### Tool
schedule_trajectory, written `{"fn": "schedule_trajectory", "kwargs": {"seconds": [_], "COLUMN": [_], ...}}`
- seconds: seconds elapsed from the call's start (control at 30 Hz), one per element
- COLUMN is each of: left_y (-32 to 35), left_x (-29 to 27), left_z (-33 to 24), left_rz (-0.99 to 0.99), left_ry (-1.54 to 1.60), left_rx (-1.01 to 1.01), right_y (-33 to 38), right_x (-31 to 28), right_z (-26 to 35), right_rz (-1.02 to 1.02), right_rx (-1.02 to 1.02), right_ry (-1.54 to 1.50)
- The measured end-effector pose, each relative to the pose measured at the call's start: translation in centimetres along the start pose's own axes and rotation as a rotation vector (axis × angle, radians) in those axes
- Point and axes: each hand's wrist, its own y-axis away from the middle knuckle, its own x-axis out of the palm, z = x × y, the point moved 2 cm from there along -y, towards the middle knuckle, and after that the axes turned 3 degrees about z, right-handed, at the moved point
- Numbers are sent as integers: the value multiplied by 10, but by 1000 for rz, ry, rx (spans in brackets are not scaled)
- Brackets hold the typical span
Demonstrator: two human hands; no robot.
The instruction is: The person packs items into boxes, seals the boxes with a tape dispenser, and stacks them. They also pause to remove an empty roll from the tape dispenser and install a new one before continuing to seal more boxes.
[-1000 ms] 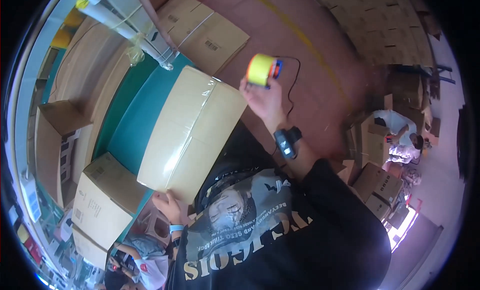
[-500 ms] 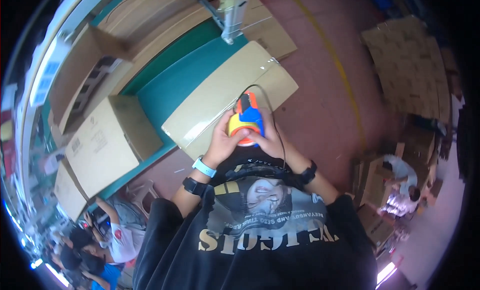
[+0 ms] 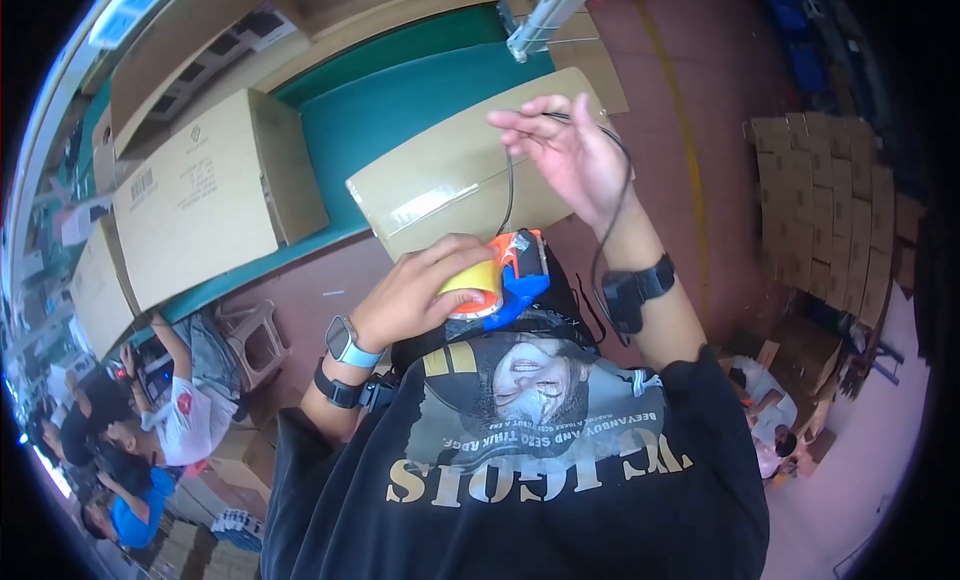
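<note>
My left hand (image 3: 425, 290) is wrapped round the yellow roll of a tape gun (image 3: 520, 285), which has a blue and orange body. The tape gun is close to the front of my black shirt. Raised ahead and to the right, my right hand (image 3: 570, 160) has its fingers stretched apart. A thin black cable (image 3: 628, 165) loops past that hand and runs down toward the tape gun and my right wrist. Beneath both hands lies a closed cardboard box (image 3: 420, 190) with shiny clear tape along its seam.
Large cardboard boxes (image 3: 195, 195) stand along the green tabletop (image 3: 365, 120) at the left. A metal post (image 3: 540, 25) rises at the far side. Stacked cardboard (image 3: 820, 210) is on the right. Other people (image 3: 195, 420) are at lower left, near a plastic stool (image 3: 255, 340).
My right hand has come off the tape gun and risen up and right, fingers now spread. The left hand still holds the tape gun, shifted a little left and nearer my body.
</note>
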Motion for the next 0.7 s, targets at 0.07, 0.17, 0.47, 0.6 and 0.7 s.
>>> {"fn": "schedule_trajectory", "kwargs": {"seconds": [0.07,0.17,0.47,0.6,0.7], "left_y": [6,12,36,4,-24], "left_x": [-1,2,9,20,32], "left_z": [-9,-16,28,51,50], "left_rz": [14,70,-362,-485,-425], "left_ry": [-12,-44,46,328,669], "left_rx": [7,37,-184,-287,-346], "right_y": [-20,-43,127,155,151], "right_x": [2,-2,-117,-60,-35], "right_z": [-16,-33,-9,-56,-46], "right_rz": [10,-10,-587,-577,-802], "right_rx": [46,4,-363,-45,77], "right_ry": [-4,187,-746,-145,456]}}
